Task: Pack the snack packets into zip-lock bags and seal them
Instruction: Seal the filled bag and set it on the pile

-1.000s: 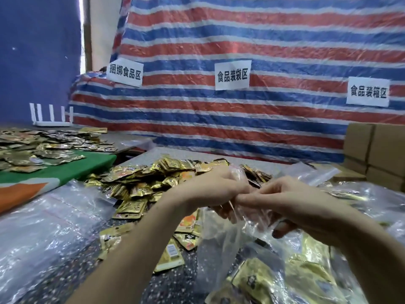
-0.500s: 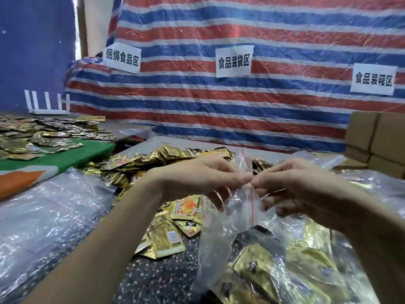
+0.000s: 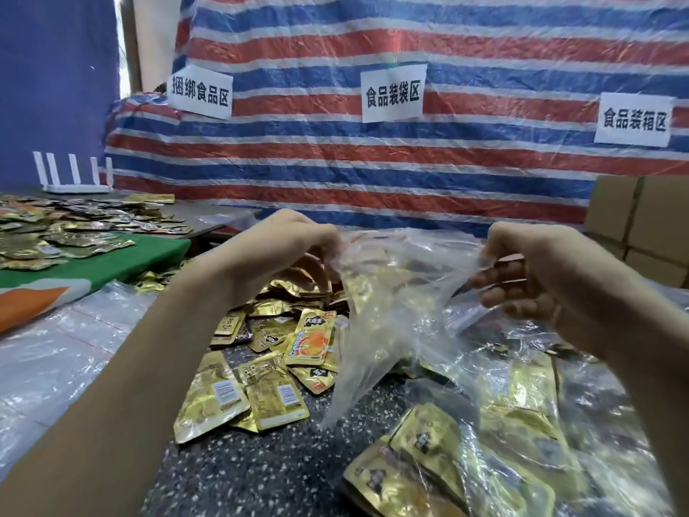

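A clear zip-lock bag (image 3: 391,311) with a red zip strip hangs between my hands, its mouth pulled wide. My left hand (image 3: 287,255) pinches the bag's left rim. My right hand (image 3: 537,274) grips the right rim. Nothing lies inside the bag; gold packets show through it. Beneath it a heap of gold snack packets (image 3: 268,371) is spread over the speckled table (image 3: 242,475). One orange-printed packet (image 3: 311,337) lies on top of the heap. At the lower right, filled bags of packets (image 3: 466,460) lie flat.
A stack of flat empty bags (image 3: 56,360) covers the left of the table. A second table with a green cloth (image 3: 97,266) holds more packets. Cardboard boxes (image 3: 641,225) stand at the right. A striped tarp (image 3: 373,162) with paper signs hangs behind.
My hands were close together, pinching the bag's top. They have moved apart, and the bag's mouth now stands open between them. The view has tilted down a little.
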`<state>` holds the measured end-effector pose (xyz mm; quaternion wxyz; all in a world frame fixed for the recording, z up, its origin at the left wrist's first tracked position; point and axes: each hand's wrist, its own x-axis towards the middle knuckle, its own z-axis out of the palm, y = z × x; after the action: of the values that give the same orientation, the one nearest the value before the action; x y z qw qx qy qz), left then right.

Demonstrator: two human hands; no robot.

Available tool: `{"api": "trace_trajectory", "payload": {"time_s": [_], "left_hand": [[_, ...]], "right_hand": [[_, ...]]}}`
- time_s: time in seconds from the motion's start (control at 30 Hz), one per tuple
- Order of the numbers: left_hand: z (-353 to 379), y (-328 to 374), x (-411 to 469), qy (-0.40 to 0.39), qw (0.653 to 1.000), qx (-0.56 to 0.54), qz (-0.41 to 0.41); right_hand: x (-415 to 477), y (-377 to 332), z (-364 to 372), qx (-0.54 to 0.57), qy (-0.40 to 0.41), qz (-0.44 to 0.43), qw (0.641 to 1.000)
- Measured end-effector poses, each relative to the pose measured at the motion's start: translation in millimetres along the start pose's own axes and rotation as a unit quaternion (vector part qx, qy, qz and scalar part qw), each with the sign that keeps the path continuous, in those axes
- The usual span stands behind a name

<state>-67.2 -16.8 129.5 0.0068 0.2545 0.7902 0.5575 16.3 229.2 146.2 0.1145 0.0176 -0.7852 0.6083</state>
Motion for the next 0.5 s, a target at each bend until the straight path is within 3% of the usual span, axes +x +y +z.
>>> {"api": "trace_trajectory", "payload": {"time_s": [0.1, 0.17, 0.27, 0.4, 0.5], "left_hand": [[-2.6, -4.1, 0.2, -0.031, 0.998, -0.061, -0.013], [1.7, -4.8, 0.7, -0.059, 0.994, -0.085, -0.024], [8.5, -6.0, 3.1, -0.075, 0.992, -0.1, -0.032], [16.7, -10.5, 6.7, -0.095, 0.988, -0.118, -0.032], [18.2, -18.0, 10.9, -0.118, 0.983, -0.136, -0.041]], "right_hand": [[0.3, -1.7, -1.3, -0.017, -0.021, -0.05, 0.998], [-0.5, -0.5, 0.4, -0.068, -0.03, -0.13, 0.989], [-3.6, -1.8, 6.3, -0.202, -0.065, -0.3, 0.93], [-3.3, 2.8, 15.2, -0.28, -0.116, -0.346, 0.888], [-1.2, 6.6, 15.5, -0.294, -0.133, -0.335, 0.885]]}}
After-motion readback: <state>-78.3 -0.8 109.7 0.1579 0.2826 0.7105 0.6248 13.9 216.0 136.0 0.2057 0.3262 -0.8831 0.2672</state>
